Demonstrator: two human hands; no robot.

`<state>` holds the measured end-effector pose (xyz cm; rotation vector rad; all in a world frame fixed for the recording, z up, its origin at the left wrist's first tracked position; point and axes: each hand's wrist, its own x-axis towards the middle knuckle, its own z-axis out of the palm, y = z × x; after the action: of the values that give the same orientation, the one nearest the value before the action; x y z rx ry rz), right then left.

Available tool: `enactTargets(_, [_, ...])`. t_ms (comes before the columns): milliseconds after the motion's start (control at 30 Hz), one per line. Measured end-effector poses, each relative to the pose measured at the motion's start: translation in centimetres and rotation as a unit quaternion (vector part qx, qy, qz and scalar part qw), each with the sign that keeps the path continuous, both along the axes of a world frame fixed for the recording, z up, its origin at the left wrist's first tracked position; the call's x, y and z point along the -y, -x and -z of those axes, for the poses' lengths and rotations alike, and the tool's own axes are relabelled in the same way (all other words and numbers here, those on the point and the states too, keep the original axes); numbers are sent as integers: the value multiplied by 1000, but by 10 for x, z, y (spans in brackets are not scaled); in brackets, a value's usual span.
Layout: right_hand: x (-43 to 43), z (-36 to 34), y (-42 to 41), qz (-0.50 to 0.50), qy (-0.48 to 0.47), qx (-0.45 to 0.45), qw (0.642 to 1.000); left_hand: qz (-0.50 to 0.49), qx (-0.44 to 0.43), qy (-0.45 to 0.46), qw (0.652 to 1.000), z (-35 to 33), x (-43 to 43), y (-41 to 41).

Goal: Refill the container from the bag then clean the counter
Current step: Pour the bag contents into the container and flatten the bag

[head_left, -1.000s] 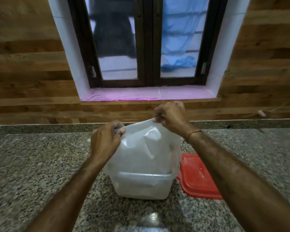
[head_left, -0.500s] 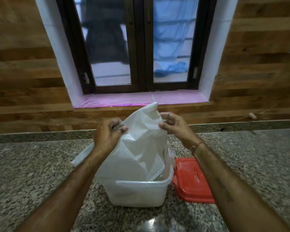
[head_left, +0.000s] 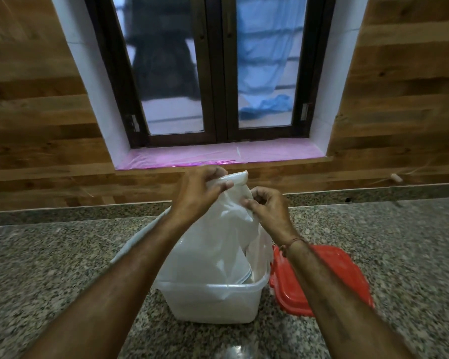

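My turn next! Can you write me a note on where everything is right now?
Left hand: pinching the top of the bag.
Right hand: pinching the bag's upper side.
The bag stands upright with its bottom in the open container on the counter. The red lid lies off, just right of the container.
Done: lid off, bag set in the container.
Left: empty the bag into the container, refit the lid, clean the counter.

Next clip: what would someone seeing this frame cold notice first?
Dead centre, a white plastic bag stands upended in a clear plastic container on the granite counter, its top pinched by the left hand and right hand. A red lid lies flat beside the container on the right. Behind, a dark-framed window has a pink-covered sill.
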<state>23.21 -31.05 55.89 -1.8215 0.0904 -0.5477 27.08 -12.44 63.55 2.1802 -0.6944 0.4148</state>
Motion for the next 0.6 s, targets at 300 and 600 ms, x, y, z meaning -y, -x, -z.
enactTargets(300, [6, 20, 11, 4, -57, -4, 998, -26, -78, 137, 987, 2, 24, -15])
enactTargets(600, [-20, 32, 14, 122, -101, 57, 986, -88, -231, 307, 919, 15, 27, -20])
